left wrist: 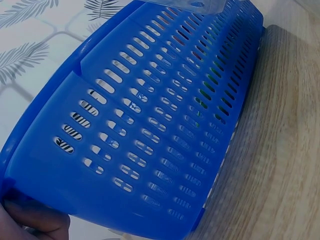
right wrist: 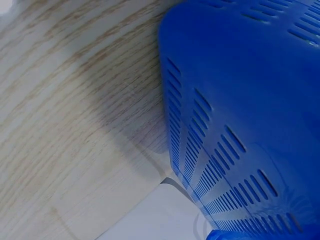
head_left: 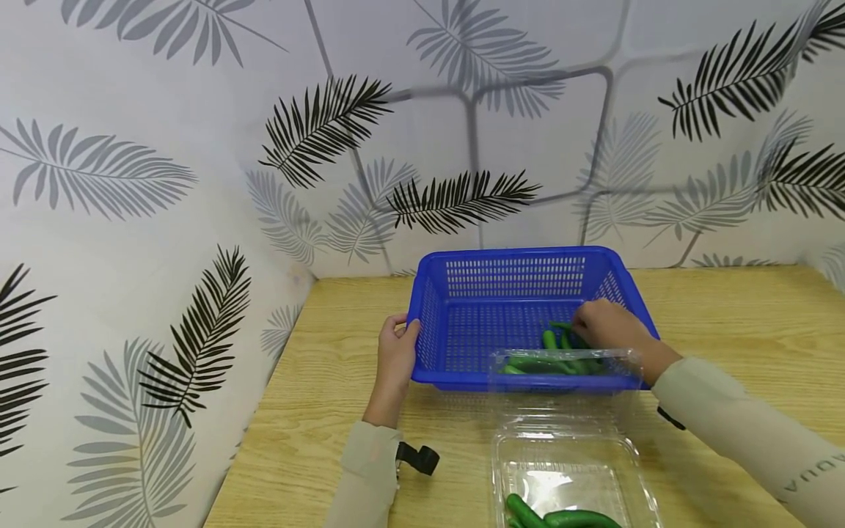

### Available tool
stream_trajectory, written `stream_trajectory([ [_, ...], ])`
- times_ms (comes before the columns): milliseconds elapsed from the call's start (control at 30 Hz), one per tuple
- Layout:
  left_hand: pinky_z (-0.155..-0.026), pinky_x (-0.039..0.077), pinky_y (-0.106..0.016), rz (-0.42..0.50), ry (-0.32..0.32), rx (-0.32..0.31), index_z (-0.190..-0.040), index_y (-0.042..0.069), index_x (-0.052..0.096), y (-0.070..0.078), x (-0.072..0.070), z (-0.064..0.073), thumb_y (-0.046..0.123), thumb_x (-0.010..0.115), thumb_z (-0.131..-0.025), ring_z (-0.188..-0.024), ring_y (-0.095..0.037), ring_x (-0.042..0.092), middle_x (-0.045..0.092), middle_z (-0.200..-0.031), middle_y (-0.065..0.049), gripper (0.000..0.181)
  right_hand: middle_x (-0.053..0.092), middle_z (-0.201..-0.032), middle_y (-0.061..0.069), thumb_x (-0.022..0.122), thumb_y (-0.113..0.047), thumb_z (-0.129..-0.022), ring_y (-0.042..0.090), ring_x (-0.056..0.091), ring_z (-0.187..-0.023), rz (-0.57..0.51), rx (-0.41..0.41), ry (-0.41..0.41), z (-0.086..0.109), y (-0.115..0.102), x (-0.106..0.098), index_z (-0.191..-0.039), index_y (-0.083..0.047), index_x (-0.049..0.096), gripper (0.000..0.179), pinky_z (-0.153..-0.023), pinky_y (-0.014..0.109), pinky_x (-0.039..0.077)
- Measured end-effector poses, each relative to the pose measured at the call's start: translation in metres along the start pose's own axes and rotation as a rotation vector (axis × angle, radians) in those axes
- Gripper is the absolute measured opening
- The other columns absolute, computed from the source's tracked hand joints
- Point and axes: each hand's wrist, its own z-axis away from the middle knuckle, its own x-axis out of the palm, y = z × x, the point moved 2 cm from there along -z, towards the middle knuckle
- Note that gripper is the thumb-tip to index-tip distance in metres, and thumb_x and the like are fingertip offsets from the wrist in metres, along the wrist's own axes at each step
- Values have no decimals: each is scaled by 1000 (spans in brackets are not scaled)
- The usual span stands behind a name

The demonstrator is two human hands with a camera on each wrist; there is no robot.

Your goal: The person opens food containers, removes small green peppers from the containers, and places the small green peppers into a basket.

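Observation:
A blue plastic basket (head_left: 515,253) with slotted walls stands on the table. My left hand (head_left: 396,356) grips its left rim, thumb on top; in the left wrist view the fingers (left wrist: 37,220) curl at the rim's corner. Inside, at the right, lie several long green peppers (head_left: 551,341). My right hand (head_left: 610,326) reaches down among them with bent fingers, pinching a thin green pepper (head_left: 561,325) whose end sticks out at the left; the fingertips are partly hidden. The right wrist view shows only the basket's outer wall (right wrist: 240,90), with no hand.
A clear plastic clamshell box (head_left: 568,469) stands open before the basket, its raised lid (head_left: 561,407) overlapping the basket's front rim. More green peppers (head_left: 581,519) lie in it. The wood-grain table (head_left: 317,411) meets a leaf-patterned wall covering (head_left: 198,183) behind and at left.

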Motion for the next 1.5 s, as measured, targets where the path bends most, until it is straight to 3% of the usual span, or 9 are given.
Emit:
stream_trajectory([
  [233,-62,53,-37,-13,17,5,-118,0,48,-3,3,0,18,50,-96,-85,-40,61,61,-98,-25,28,43,-53,-6,59,1,-82,10,38,-49,-30,6,30,2,0,0,-58,-11,54,27,-47,28,34],
  [433,-62,53,-35,-11,20,-5,-118,0,48,-3,3,0,18,51,-96,-85,-39,61,61,-98,-26,29,63,-70,0,66,-2,-82,12,56,-63,-64,-44,122,0,-3,-7,-77,-4,69,6,-58,33,49],
  [567,-64,53,-38,1,12,-9,-120,-2,47,-1,2,-1,17,51,-96,-87,-41,60,60,-100,-27,31,68,-82,7,67,-4,-83,19,64,-73,-115,-34,180,4,-16,-29,-88,-2,71,7,-64,37,52],
  [800,-70,52,-46,-1,-16,-23,-122,-7,44,16,3,8,13,48,-96,-92,-48,57,57,-104,-32,33,67,-86,-1,66,-15,-87,13,63,-75,-160,-19,285,26,-43,-76,-94,-9,70,10,-66,36,53],
  [1000,-65,53,-40,-5,3,-6,-120,-8,45,28,4,16,12,48,-96,-89,-46,58,58,-100,-31,31,67,-82,-6,75,-4,-75,5,61,-69,-119,-218,410,48,-75,-98,-92,-10,70,18,-61,21,51],
  [1100,-67,53,-41,-10,-2,-9,-121,-7,44,28,3,17,12,48,-96,-91,-46,57,57,-102,-31,32,67,-83,-5,76,-7,-76,5,62,-71,-127,-347,420,58,-87,-95,-92,-10,69,18,-61,13,48],
  [1200,-69,52,-43,-12,-10,-26,-123,-6,44,21,2,13,13,49,-96,-92,-47,57,57,-104,-32,33,66,-86,-5,66,-24,-87,6,62,-73,-155,-444,427,68,-98,-87,-93,-11,68,14,-64,12,47],
  [1333,-67,53,-42,4,-10,-35,-123,-4,44,6,0,3,15,50,-96,-90,-44,59,58,-104,-30,34,65,-88,-7,50,-35,-95,7,61,-76,-189,-518,405,81,-114,-79,-93,-14,68,27,-66,13,47],
  [1500,-67,53,-40,-11,-7,-18,-123,-1,45,1,0,1,20,50,-96,-89,-41,60,59,-104,-27,35,63,-90,-11,62,-25,-90,4,60,-80,-232,-553,282,95,-129,-67,-95,-20,66,8,-69,10,45],
])
